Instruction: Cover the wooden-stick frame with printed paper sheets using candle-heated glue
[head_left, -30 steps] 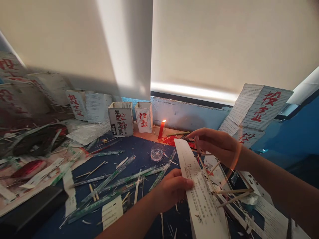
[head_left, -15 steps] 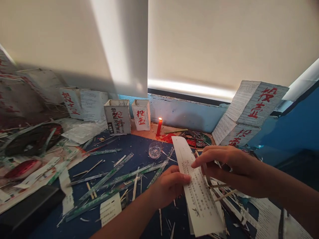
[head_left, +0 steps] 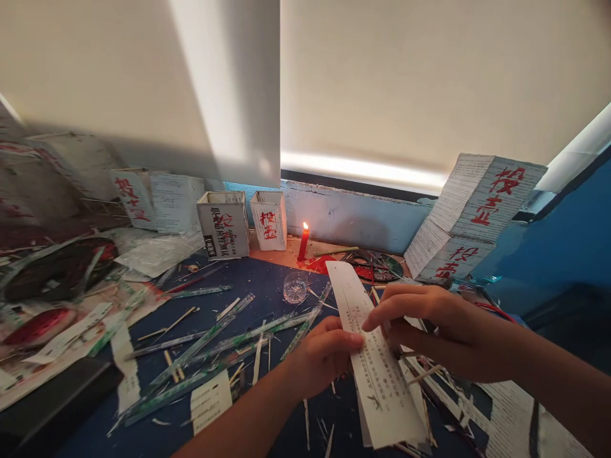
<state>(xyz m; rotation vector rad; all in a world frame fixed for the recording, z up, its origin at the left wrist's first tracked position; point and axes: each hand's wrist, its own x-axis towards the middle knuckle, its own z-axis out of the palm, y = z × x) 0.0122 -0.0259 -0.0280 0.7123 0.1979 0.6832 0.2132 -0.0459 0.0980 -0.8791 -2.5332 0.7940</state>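
A long white printed paper strip (head_left: 377, 375) lies slanted over the dark blue table (head_left: 267, 286). My left hand (head_left: 319, 356) is closed, its fingertips pinching the strip's left edge at mid-length. My right hand (head_left: 434, 327) reaches in from the right, fingers curled, with the forefinger pressed on the strip just above my left thumb. Thin wooden sticks (head_left: 422, 375) poke out from under my right hand; whether the hand grips them is hidden.
A lit red candle (head_left: 302, 243) stands at the table's back edge, near a small clear glass dish (head_left: 295, 289). Paper boxes with red characters (head_left: 268, 221) line the back, and a taller one (head_left: 482, 213) leans at the right. Green-white strips (head_left: 205, 346) and sticks litter the table.
My right hand came down from near the candle onto the paper strip, beside my left hand. The view shifted slightly.
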